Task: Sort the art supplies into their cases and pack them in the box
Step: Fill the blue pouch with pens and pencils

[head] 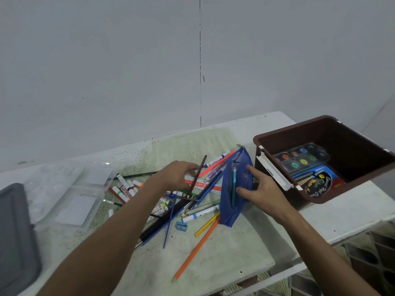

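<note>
A pale, speckled tabletop (213, 253) stands against a plain grey wall. The left hand (174, 176) pinches a thin dark brown pencil (197, 175) between thumb and fingertips, holding it tilted above the heap of loose supplies. The right hand (261, 192) grips the soft blue fabric zip pouch (235, 189), thumb on its near face and forefinger stretched along the top, keeping its mouth open; a teal pen (234, 184) stands inside. Under the hands lie a white and red flat ruler (203, 185), one small blue plastic sharpener (181, 226), one long orange pencil (196, 249), one yellow pencil (207, 224) and several white paint tubes (125, 188). To the right sits the brown hard plastic box (316, 133), holding a round-pan watercolour palette (301, 159) and a blue crayon packet (316, 181). At the left rest two clear plastic cases (85, 189) and a grey lid (15, 231).
</note>
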